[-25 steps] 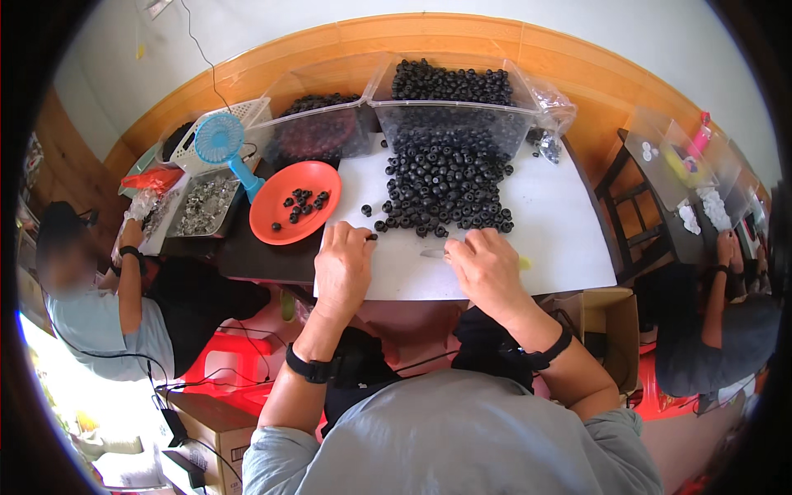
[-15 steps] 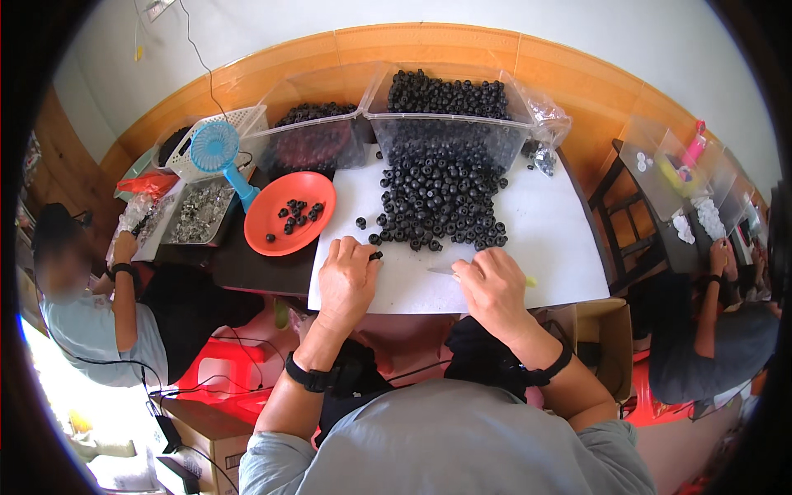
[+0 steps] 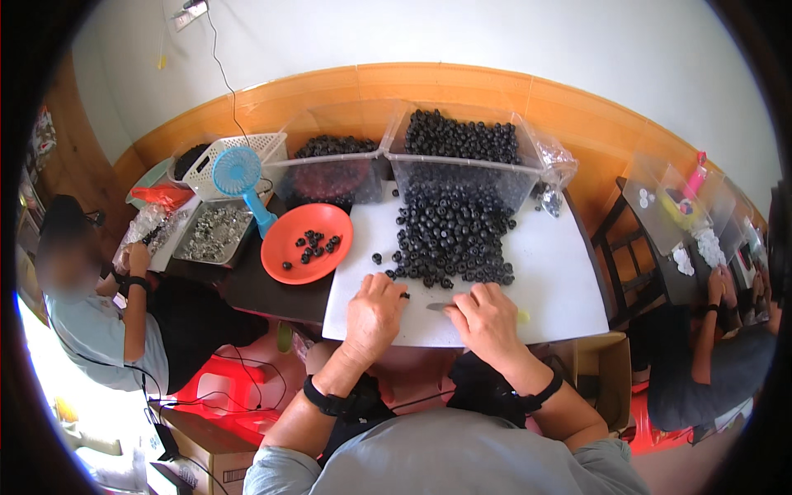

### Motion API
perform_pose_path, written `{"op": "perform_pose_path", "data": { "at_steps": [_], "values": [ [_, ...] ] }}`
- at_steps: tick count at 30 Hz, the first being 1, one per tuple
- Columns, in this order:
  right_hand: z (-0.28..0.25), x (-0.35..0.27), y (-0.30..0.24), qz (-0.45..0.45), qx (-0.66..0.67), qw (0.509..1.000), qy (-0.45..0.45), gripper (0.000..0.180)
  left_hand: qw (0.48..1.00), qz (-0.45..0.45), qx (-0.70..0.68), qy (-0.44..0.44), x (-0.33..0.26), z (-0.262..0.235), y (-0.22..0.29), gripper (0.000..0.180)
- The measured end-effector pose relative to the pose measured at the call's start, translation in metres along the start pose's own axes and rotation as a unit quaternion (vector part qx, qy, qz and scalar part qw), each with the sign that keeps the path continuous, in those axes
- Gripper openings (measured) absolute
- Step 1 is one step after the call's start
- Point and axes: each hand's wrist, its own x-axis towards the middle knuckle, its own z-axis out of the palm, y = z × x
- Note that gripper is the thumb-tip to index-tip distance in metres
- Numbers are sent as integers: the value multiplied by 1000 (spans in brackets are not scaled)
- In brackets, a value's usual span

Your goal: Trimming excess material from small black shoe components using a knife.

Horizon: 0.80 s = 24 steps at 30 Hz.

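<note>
My left hand, fingers closed, pinches a small round black plastic piece at the front of the white board. In my closed right hand is a small knife; its blade points left, toward the left hand, and a yellow-green handle end shows past the palm. A gap lies between blade and piece. Just beyond both hands spreads a heap of similar black pieces. Left of them, an orange-red plate holds several black pieces.
Behind the heap stand clear bins of black pieces. A blue fan, a metal tray of small shiny parts and a white basket stand left. Co-workers sit at both sides; a cardboard box is below the table edge, right.
The whole view has tilted, so the scene sits lower in the picture. My right hand with the knife has come closer to my left hand, which still pinches the black piece.
</note>
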Motion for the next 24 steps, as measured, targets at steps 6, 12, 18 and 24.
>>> {"op": "perform_pose_path", "data": {
  "at_steps": [6, 12, 18, 24],
  "values": [
    [1, -2, -2, 5, 0, 1000, 18, 16, 999, 3, -28, 22, -1, 2, -5, 14],
    [2, -3, 0, 3, -22, 1000, 14, 20, 998, -28, -62, 19, -1, 5, -9, 9],
    [0, -2, -1, 0, -18, 1000, 20, 21, 995, -43, -89, 18, -4, -1, -6, 14],
    [2, -5, 1, 0, -8, 1000, 26, 21, 997, -24, -40, 57, -6, 3, -2, 16]
  ]
}}
